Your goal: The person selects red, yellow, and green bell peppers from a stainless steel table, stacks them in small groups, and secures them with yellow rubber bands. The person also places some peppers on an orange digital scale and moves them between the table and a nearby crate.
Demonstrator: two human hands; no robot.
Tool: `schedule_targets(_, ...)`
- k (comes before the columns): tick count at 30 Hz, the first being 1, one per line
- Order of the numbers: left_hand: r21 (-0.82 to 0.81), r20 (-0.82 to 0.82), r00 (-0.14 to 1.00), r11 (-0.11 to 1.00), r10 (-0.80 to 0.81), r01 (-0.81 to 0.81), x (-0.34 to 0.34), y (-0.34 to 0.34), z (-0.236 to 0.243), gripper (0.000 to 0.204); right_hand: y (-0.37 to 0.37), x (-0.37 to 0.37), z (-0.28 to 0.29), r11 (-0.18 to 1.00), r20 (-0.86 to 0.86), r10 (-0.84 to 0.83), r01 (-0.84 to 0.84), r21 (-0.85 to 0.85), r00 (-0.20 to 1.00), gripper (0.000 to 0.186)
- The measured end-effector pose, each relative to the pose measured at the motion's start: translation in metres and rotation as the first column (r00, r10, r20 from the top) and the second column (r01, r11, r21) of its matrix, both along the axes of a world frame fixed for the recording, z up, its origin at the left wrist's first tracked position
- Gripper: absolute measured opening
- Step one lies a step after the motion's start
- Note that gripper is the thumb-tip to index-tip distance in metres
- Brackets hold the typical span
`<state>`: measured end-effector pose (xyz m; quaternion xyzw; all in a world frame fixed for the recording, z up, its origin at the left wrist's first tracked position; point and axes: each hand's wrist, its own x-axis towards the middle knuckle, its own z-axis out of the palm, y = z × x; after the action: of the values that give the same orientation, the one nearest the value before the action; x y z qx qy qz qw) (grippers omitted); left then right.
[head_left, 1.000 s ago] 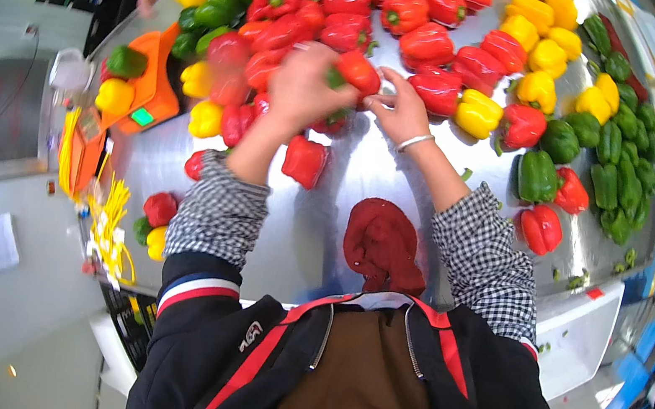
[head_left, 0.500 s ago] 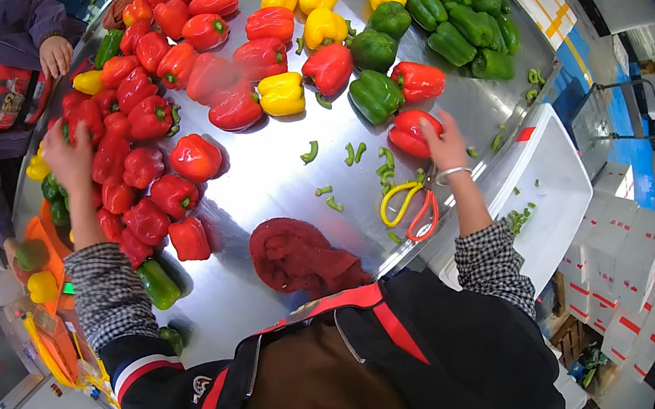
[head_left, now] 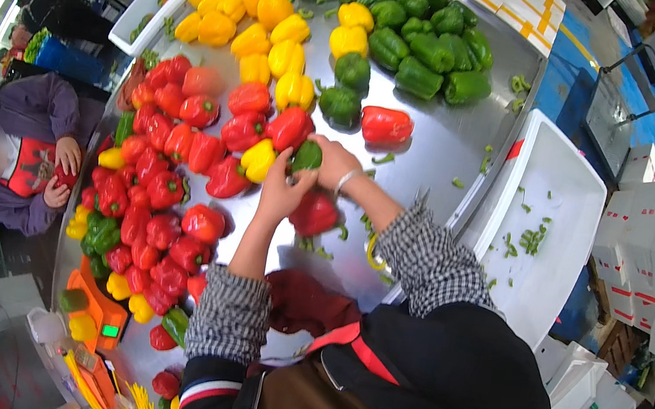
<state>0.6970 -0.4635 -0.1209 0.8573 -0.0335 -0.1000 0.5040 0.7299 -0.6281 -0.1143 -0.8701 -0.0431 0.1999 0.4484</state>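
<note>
Both my hands meet over the middle of the metal table around a green bell pepper point(head_left: 308, 156). My left hand point(head_left: 286, 188) grips its near-left side, fingers curled. My right hand point(head_left: 335, 163) holds the right side; its fingertips are partly hidden. Just below the hands, a red bell pepper point(head_left: 315, 214) lies on the table. A yellow bell pepper point(head_left: 258, 160) and another red pepper point(head_left: 291, 127) sit close to the left. Scissors with a yellow handle point(head_left: 376, 251) are mostly covered by my right forearm. A dark red cloth point(head_left: 310, 307) lies nearest my body.
Heaped red peppers point(head_left: 152, 161) fill the left side. Yellow peppers point(head_left: 275, 15) and green peppers point(head_left: 436, 47) stand farther back. Beyond the right edge is a white bin point(head_left: 541, 275) with green stem scraps. A person point(head_left: 30, 152) at the left holds something red. An orange scale point(head_left: 100, 310) stands lower left.
My left hand has left the red peppers and moved right. My right hand has let go of a red pepper and moved left. Both now hold a green pepper. The view has shifted.
</note>
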Motion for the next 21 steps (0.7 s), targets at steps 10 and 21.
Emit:
schedule_targets(10, -0.68, -0.101, 0.882, 0.615, 0.46, -0.399, -0.03, 0.081, 0.057, 0.058, -0.04, 0.038, 0.041, 0.979, 0.583, -0.05, 0.156, -0.133, 0.811, 0.077)
schedule_targets(21, -0.677, -0.261, 0.604, 0.303, 0.753, -0.671, -0.097, 0.215, 0.09, 0.053, -0.017, 0.083, 0.001, 0.484, -0.118, 0.006, 0.1, 0.869, 0.993, 0.046)
